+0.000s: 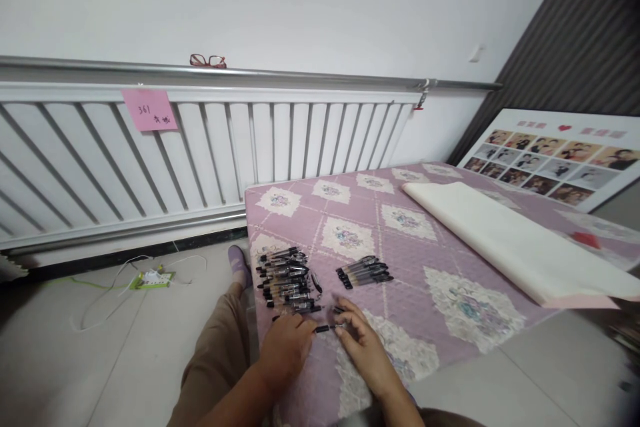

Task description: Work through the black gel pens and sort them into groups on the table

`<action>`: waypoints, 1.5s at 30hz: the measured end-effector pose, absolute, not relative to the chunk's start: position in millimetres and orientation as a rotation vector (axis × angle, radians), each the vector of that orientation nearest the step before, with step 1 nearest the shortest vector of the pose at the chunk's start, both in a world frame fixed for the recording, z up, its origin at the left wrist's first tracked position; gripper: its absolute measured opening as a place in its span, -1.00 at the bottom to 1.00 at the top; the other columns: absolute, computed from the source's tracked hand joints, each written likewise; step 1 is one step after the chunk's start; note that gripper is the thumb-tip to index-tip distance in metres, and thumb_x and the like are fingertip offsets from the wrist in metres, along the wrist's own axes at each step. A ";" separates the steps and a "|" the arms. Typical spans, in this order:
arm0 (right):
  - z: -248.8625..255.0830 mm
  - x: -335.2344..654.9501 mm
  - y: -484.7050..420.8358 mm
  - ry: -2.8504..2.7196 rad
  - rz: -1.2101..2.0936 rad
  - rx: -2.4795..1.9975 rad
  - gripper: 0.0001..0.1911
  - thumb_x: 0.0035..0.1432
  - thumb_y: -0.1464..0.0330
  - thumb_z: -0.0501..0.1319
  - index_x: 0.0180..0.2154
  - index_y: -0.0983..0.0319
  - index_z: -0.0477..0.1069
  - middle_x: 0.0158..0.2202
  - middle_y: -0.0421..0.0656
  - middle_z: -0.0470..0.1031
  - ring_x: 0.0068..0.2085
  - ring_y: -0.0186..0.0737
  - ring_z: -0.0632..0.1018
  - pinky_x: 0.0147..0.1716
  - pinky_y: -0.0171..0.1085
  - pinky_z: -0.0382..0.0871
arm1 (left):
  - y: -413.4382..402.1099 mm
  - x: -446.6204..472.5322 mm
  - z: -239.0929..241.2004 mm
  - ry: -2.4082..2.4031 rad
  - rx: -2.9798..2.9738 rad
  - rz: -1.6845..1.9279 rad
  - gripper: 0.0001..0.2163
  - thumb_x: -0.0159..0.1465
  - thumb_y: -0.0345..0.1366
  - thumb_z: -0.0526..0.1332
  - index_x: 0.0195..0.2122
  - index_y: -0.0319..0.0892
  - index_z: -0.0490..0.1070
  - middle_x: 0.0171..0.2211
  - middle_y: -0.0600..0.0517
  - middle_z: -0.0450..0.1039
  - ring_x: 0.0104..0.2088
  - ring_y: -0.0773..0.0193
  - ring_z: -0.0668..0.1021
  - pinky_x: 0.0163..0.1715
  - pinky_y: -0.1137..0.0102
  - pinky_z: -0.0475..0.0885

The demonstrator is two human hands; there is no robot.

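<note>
Left hand (287, 347): curled near the cover's near edge, fingertips pinched on one end of a black pen (327, 328).
Right hand (363, 345): fingers bent, thumb and forefinger closed on the pen's other end.
Pen: held level between both hands, just above the quilted cover (415, 260), close to its near left corner.
Judged done: small bundle of pens (364, 272), laid side by side and aligned, just beyond the right hand.
Judged left: loose heap of pens (286, 279), far larger, along the left edge and just beyond the left hand; most of the work apparently ahead.
Surface: purple quilted cover with pale floral squares; long pale roll (505, 240) lying slantwise toward the right edge, well apart from the pens.
Below the left edge: trouser leg (215, 353) and a slipper (240, 265) on the pale floor (75, 360).
Floor: green power strip (153, 278) with loose cables, near the radiator.
Room: white radiator (200, 153) bearing a pink note (149, 109); red glasses (207, 61) resting on the pipe above; photo board (550, 160) leaning beyond the far right corner.
</note>
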State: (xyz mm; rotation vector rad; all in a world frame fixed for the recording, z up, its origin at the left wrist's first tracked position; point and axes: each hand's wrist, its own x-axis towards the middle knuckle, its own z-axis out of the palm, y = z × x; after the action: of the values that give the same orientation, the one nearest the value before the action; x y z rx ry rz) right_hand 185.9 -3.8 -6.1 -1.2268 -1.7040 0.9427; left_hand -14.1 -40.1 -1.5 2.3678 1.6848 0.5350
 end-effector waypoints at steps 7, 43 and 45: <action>-8.2 186.1 -2.9 -1.579 0.913 -1.224 -0.73 0.06 0.10 0.24 -0.35 0.16 0.48 -0.01 0.00 0.49 0.05 -0.02 0.47 0.10 -0.03 0.27 | -41.0 -14.5 -4.0 1.699 2.330 0.647 -0.75 0.31 -0.39 0.07 -0.06 -0.02 0.42 -0.22 0.03 0.44 -0.19 0.20 0.47 -0.15 0.32 0.36; -13.2 185.8 -6.5 -1.439 0.834 -1.392 -0.66 0.01 0.09 0.23 -0.29 0.20 0.50 -0.31 -0.10 0.59 -0.26 -0.09 0.57 -0.17 -0.16 0.43 | -54.1 -22.3 -0.7 1.892 2.130 0.714 -0.73 0.25 -0.43 0.14 -0.06 -0.03 0.41 -0.08 0.03 0.39 -0.02 0.14 0.38 0.02 0.21 0.29; -10.5 183.9 -6.0 -1.433 0.835 -1.392 -0.66 0.00 0.09 0.22 -0.29 0.21 0.50 -0.32 -0.10 0.59 -0.26 -0.09 0.56 -0.18 -0.17 0.43 | -58.6 -28.3 -3.3 1.923 2.055 0.791 -0.70 0.21 -0.47 0.14 -0.04 -0.07 0.39 -0.04 0.00 0.38 0.01 0.12 0.38 0.06 0.18 0.26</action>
State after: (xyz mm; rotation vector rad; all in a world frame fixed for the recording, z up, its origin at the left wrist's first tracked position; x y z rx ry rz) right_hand 183.9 -6.0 -10.5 -1.3919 -1.4326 0.8351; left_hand -28.3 -58.6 -3.3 2.0551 1.9231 0.7912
